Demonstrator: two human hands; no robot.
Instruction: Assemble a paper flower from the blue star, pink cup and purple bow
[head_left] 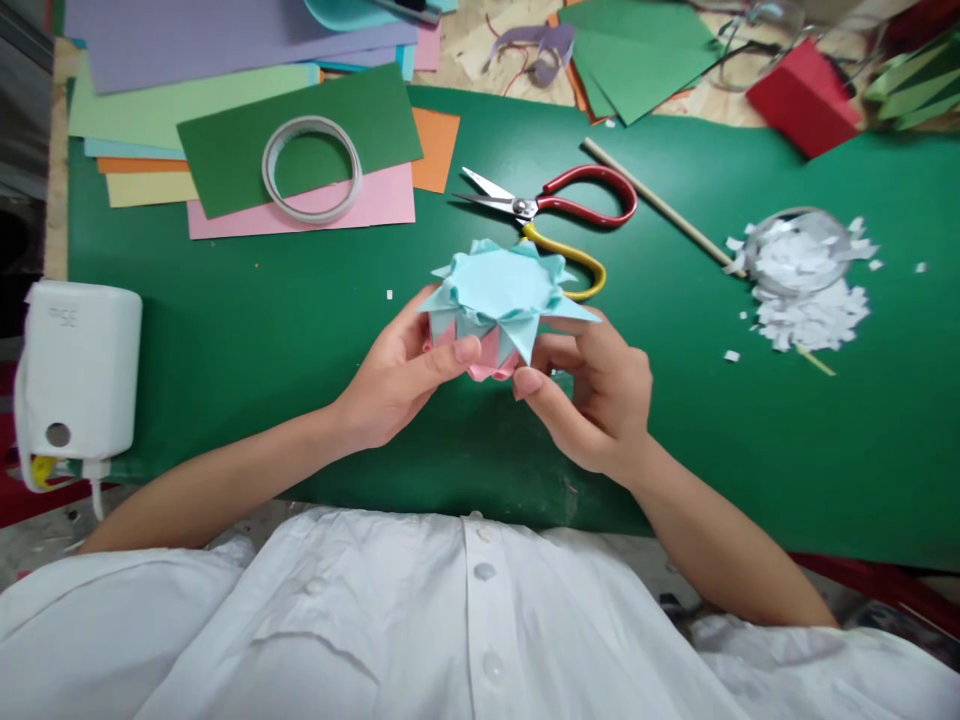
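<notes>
Between my two hands is a round folded paper ornament (501, 285), light blue on top with pointed tips around its rim and pink paper below. My left hand (401, 372) grips its left side, thumb across the pink front and the other fingers behind. On the right, my right hand (592, 395) has its fingers curled at the ornament's edge, with the thumb at the lower pink part; some fingertips are hidden behind the paper. Just beyond the ornament lie scissors (523, 208) with one red and one yellow handle, blades apart, partly covered by the ornament.
A tape roll (312, 214) rests on coloured paper sheets (225, 165) at the back left. A wooden stick (660, 205) points toward a pile of white paper bits (814, 310). A white power bank (84, 370) stands at left, and a red folded paper (804, 100) sits at the back right.
</notes>
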